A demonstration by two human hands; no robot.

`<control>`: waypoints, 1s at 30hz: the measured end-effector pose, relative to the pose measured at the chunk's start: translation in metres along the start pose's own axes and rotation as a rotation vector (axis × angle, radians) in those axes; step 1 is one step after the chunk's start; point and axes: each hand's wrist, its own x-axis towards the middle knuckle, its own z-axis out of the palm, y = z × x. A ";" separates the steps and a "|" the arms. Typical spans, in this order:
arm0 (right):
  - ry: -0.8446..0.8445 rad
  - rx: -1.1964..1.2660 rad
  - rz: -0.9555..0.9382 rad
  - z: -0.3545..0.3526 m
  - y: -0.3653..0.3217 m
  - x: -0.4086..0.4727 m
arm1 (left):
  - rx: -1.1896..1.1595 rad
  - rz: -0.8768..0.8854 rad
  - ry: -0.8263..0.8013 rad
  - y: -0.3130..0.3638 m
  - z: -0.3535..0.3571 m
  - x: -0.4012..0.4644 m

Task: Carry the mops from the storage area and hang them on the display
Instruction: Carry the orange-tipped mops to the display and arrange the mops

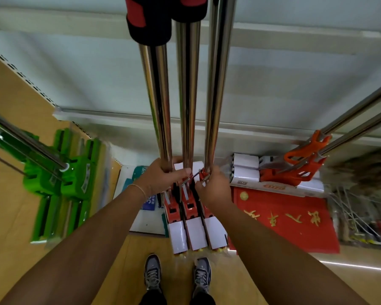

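Three orange mops stand upright together in front of me, their steel poles (188, 102) rising past the camera to red and black grips (150, 20). Their white-wrapped sponge heads (196, 233) hang low, just above the floor near my shoes. My left hand (163, 176) is closed around the left pole low down. My right hand (213, 186) grips the right pole at its orange lever joint. The middle pole stands between both hands.
Green mops (73, 179) lean at the left against a wooden shelf side. Two more orange mops (295, 168) lean at the right over white packs. A red mat with gold characters (284, 219) lies at the right. White shelving (273, 84) stands ahead.
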 end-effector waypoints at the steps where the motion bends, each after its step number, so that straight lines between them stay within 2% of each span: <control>1: 0.000 0.011 0.001 0.002 0.001 -0.002 | 0.010 0.023 0.015 -0.001 0.001 -0.002; 5: 0.010 0.053 0.022 0.005 -0.001 -0.005 | -0.090 0.051 0.108 -0.003 0.009 -0.006; 14: 0.050 0.030 0.030 0.014 -0.013 -0.002 | -0.176 -0.018 0.175 -0.013 0.004 0.003; 23: -0.037 0.068 0.059 0.029 -0.036 0.005 | -0.164 -0.008 0.237 -0.028 -0.026 -0.018; 30: -0.055 -0.005 0.043 0.029 -0.058 0.030 | -0.068 0.028 0.205 -0.037 -0.066 -0.036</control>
